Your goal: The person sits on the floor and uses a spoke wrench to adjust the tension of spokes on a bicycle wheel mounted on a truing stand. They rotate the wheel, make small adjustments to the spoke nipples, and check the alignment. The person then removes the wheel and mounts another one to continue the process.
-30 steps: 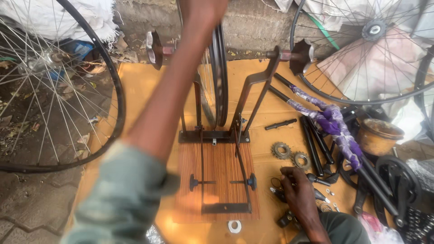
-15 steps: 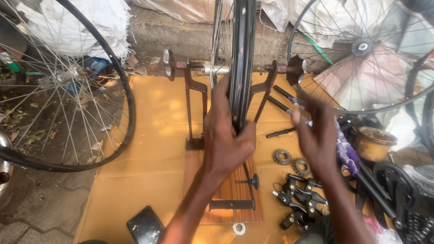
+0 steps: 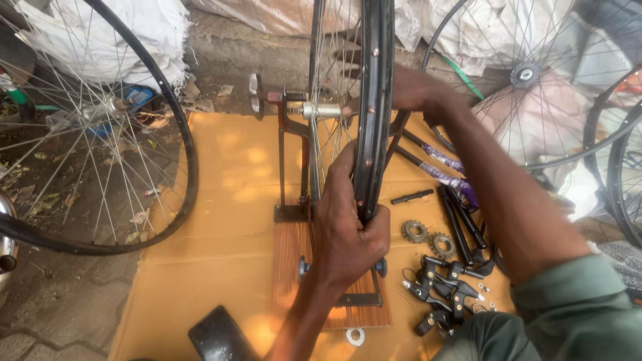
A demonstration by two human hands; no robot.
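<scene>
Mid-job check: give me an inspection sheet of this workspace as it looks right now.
Surface: tan sheet on paved ground, wooden base board on it.
Job's things: black wheel rim upright in the truing stand, axle in the stand's arms.
Clutter: two sprockets, black brake levers, dark rods, a washer, black phone.
Grippers: left hand grips the rim's lower edge; right hand is behind the rim near the hub, its grip hidden.
Cables: nothing seen.
Surroundings: spoked wheels both sides, white sacks behind.

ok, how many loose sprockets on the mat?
2: one sprocket just right of the wheel rim, the second sprocket touching it lower right. Others may hide behind the arm.
</scene>
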